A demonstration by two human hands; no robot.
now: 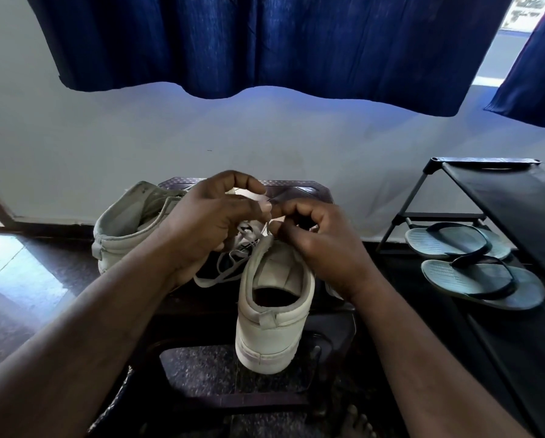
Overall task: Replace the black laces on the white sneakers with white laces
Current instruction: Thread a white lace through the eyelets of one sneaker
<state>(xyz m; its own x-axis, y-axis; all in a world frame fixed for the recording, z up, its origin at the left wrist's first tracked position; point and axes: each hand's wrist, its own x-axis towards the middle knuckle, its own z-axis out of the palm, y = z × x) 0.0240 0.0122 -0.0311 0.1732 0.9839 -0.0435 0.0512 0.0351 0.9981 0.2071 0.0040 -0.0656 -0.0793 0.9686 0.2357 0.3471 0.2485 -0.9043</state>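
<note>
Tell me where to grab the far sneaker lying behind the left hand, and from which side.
Probably best: take the far sneaker by its heel collar, thumb inside the opening, coming in from the left. Its heel end lies bare on that side and the opening gapes upward. The toe end is hidden behind the left hand, with the white lace trailing close by.

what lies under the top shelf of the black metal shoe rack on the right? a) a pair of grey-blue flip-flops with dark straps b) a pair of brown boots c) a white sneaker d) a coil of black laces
a: a pair of grey-blue flip-flops with dark straps lies side by side beneath the top shelf of the black metal shoe rack, and nothing else shows there.
</note>
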